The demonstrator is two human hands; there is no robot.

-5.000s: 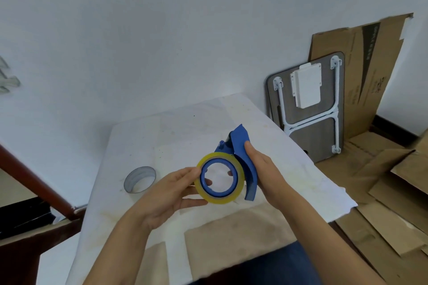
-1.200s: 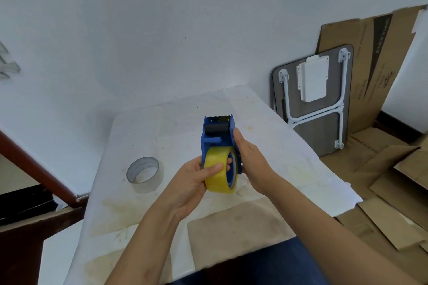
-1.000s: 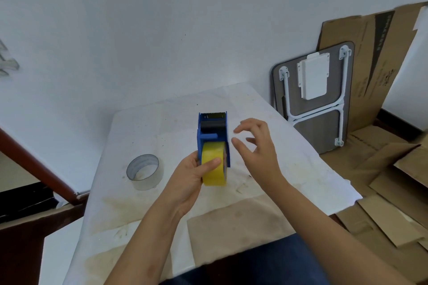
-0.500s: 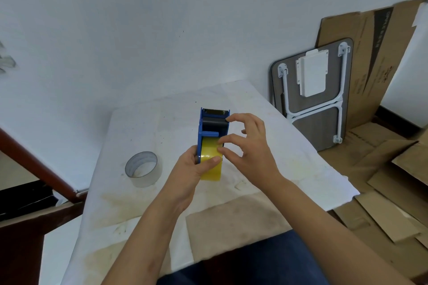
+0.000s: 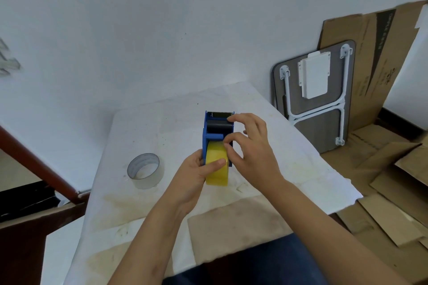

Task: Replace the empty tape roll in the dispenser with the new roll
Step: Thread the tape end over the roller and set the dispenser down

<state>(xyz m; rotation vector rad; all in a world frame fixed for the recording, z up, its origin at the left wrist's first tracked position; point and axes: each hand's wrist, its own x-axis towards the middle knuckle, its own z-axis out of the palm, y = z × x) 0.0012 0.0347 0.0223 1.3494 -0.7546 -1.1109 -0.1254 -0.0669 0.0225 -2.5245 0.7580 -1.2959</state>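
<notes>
A blue tape dispenser (image 5: 211, 133) is held above the white table, its toothed blade and black roller pointing away from me. A yellow tape roll (image 5: 216, 170) sits in its near end. My left hand (image 5: 195, 172) grips the dispenser from the left, thumb pressed on the yellow roll. My right hand (image 5: 251, 146) rests on the dispenser's right side, thumb and forefinger pinching at the top of the roll near the blue crossbar, another finger touching the roller. The grey empty roll (image 5: 144, 170) lies on the table to the left.
The white table (image 5: 278, 146) carries stains and brown patches near me. A folded grey table with white legs (image 5: 317, 97) leans on the wall to the right, with flattened cardboard (image 5: 382, 169) behind it and on the floor. A dark wooden rail (image 5: 39, 164) runs at left.
Five seconds ago the roll faced me side-on; the dispenser has since turned blade-away. My right hand let go a second ago and has come back, fingertips now on the roll's top.
</notes>
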